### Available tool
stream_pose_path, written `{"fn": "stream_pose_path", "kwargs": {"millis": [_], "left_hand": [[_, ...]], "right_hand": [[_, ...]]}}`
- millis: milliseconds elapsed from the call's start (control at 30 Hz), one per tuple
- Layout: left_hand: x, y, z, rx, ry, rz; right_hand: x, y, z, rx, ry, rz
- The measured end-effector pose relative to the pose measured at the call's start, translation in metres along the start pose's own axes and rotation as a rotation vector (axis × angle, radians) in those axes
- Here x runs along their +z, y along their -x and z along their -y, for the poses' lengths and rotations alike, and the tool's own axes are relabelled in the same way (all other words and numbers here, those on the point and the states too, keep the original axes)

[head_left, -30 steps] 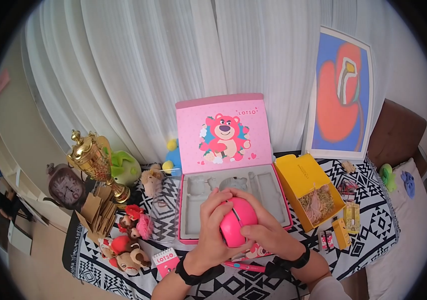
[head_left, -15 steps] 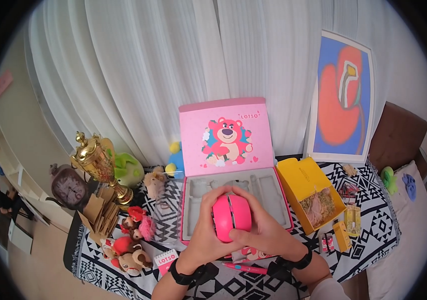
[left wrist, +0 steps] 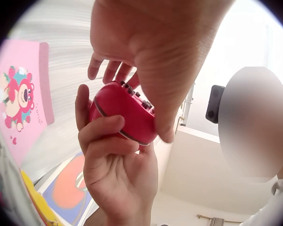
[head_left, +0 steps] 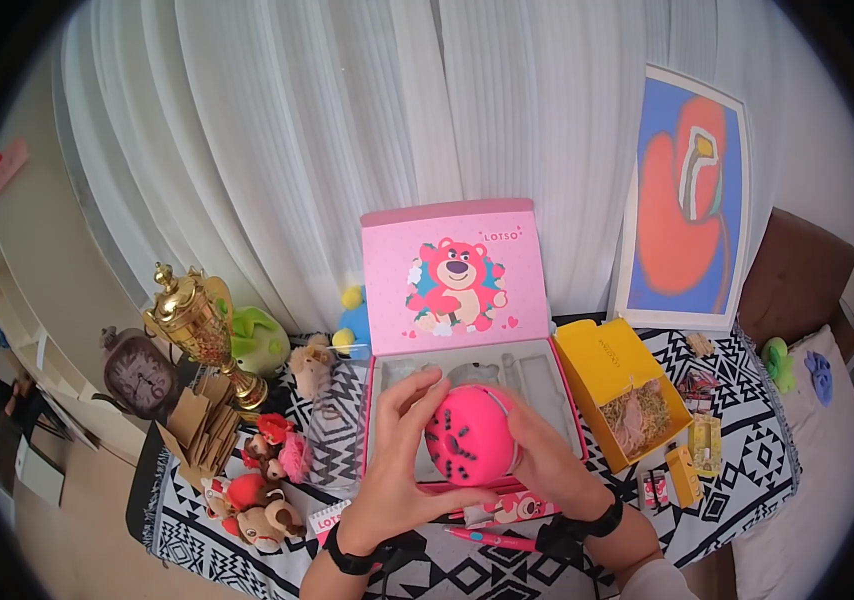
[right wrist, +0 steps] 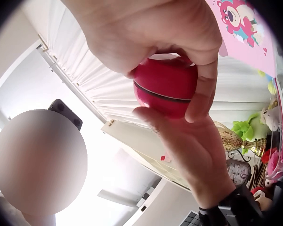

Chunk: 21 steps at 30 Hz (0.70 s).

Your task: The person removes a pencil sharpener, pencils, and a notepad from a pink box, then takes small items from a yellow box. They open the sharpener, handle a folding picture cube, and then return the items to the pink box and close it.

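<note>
A round, glossy pink case (head_left: 474, 435) with a dark seam round its middle is held up over the front of the opened pink box (head_left: 447, 275). Rows of small black nubs cover the face turned toward me. My right hand (head_left: 544, 458) grips it, fingers curled round the back and side in the left wrist view. My left hand (head_left: 392, 460) is spread beside it, fingers extended past the far side and thumb along its lower edge. Below my hands lie a pink bear-print pack (head_left: 522, 507) and a pink pen (head_left: 492, 540).
A grey moulded insert (head_left: 552, 405) fills the box. To the right stand a yellow box (head_left: 602, 350) and a small yellow block (head_left: 685, 470). At left are a gold trophy (head_left: 197, 325), folded cardboard (head_left: 197, 430), plush toys (head_left: 262, 515) and a notepad (head_left: 329, 517).
The pink case has turned from its smooth seamed side to its nubbed face. Both hands wrapped it before; now my left hand has loosened and spread while the right keeps its grip.
</note>
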<state>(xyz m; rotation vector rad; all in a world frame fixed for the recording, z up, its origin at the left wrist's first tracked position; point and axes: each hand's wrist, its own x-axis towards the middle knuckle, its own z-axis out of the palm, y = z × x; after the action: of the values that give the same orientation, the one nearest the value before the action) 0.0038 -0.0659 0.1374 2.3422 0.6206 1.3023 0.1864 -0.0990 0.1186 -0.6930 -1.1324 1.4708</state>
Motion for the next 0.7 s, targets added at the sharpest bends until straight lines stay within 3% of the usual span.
{"fn": "stream_pose_path", "kwargs": {"millis": [133,200,300,500,700], "left_hand": [[0.001,0.004,0.001,0.017,0.04,-0.163],[0.004,0.008,0.008,0.018,0.033,-0.328],[0.004,0.005,0.001,-0.012,0.008,-0.401],[0.002,0.005,-0.002,-0.036,-0.051,-0.335],[0.004,0.004,-0.002,-0.056,-0.014,-0.388]], "right_hand": [[-0.002,-0.001,0.01,0.058,-0.139,0.001],[-0.007,-0.003,0.011,0.151,-0.218,0.073],[-0.009,-0.004,0.011,0.192,-0.266,0.091],[-0.006,-0.006,0.011,0.208,-0.292,0.063],[-0.004,-0.006,0.015,0.21,-0.36,0.038]]}}
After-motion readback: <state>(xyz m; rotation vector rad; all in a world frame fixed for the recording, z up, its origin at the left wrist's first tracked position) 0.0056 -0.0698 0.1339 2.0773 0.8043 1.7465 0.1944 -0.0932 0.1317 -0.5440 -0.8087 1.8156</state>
